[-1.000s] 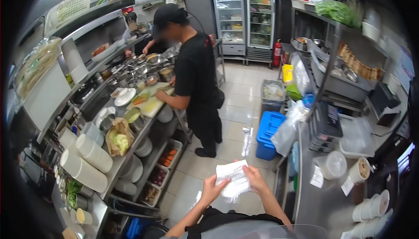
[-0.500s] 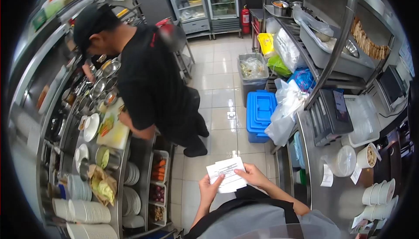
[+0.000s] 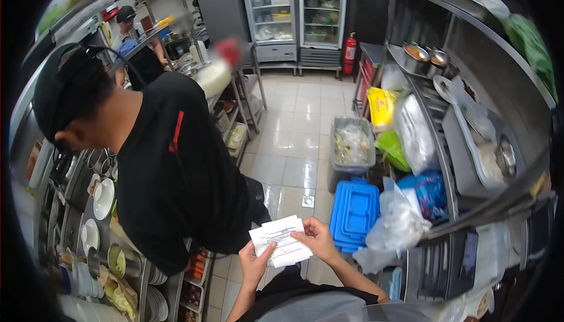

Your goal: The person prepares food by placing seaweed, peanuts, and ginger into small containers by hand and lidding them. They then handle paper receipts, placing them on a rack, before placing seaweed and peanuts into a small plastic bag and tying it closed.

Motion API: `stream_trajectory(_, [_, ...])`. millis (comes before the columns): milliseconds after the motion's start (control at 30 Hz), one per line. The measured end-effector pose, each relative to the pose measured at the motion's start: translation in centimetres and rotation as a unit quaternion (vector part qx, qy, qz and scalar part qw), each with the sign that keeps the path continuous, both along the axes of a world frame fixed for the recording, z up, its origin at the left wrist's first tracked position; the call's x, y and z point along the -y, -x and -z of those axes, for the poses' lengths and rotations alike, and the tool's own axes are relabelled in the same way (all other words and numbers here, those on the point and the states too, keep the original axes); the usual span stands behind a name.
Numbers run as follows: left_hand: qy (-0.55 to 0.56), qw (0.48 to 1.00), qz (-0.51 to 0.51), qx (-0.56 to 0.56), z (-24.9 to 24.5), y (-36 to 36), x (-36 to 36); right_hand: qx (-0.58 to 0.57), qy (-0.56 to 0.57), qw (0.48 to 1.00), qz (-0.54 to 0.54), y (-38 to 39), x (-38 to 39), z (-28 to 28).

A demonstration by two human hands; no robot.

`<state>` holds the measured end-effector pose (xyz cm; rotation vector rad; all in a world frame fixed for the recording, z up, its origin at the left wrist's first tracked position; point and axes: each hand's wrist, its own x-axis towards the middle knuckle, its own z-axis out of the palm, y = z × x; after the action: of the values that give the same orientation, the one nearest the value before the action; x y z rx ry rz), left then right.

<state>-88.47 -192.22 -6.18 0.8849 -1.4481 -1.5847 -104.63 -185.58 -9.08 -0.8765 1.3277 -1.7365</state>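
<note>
My left hand (image 3: 254, 263) pinches the left edge of overlapping printed receipt slips (image 3: 286, 254), thumb on top, fingers closed behind; my right hand (image 3: 318, 241) pinches the right edge likewise. Slips near, centre, above the tiled floor (image 3: 285, 172). Blue lidded bin (image 3: 354, 210) right, farther off; co-worker in black shirt (image 3: 182, 169) left; fire extinguisher (image 3: 349, 54) far.

Two fridges (image 3: 269, 16), one fire extinguisher (image 3: 349, 54)
</note>
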Motion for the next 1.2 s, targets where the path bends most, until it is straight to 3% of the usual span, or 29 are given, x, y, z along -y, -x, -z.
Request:
stream_trajectory(233, [0.014, 0.999, 0.006, 0.045, -1.0, 7.7, 9.6, -0.109, -0.015, 0.993, -0.039, 9.5, 8.6, -1.6])
stream_trajectory(367, [-0.006, 1.0, 0.017, 0.008, -0.8, 14.0, 15.5, -0.058, -0.023, 0.998, 0.006, 17.2, 12.6, -3.2])
stream_trajectory(433, [0.038, 0.999, 0.005, -0.002, -0.5, 17.1, 18.5, -0.091, -0.067, 0.993, 0.017, 22.1, 15.6, -2.0])
stream_trajectory(500, [0.071, 0.995, -0.018, 0.064, -0.4, 18.7, 21.2, -0.119, -0.076, 0.989, -0.04, 26.0, 19.5, -2.3])
stream_trajectory(633, [0.104, 0.985, -0.124, 0.058, -1.5, 21.3, 25.3, -0.19, -0.029, 0.965, -0.178, 30.1, 29.7, -7.0])
stream_trajectory(733, [0.153, 0.961, -0.197, 0.117, -1.0, 21.9, 27.9, -0.264, 0.068, 0.916, -0.294, 30.5, 38.3, -12.1])
stream_trajectory(867, [0.154, 0.938, -0.262, 0.168, -0.9, 22.7, 31.2, -0.272, 0.159, 0.842, -0.437, 27.5, 49.1, -19.8])
stream_trajectory(900, [0.124, 0.943, -0.279, 0.136, -0.5, 23.0, 32.3, -0.263, 0.265, 0.826, -0.422, 26.1, 51.9, -21.0])
stream_trajectory(1033, [0.031, 0.943, -0.329, 0.039, -0.3, 24.6, 36.3, -0.104, 0.348, 0.743, -0.562, 21.2, 61.7, -27.3])
stream_trajectory(1200, [0.014, 0.919, -0.394, -0.008, -1.0, 25.6, 42.8, -0.069, 0.334, 0.741, -0.579, 15.8, 73.4, -34.6])
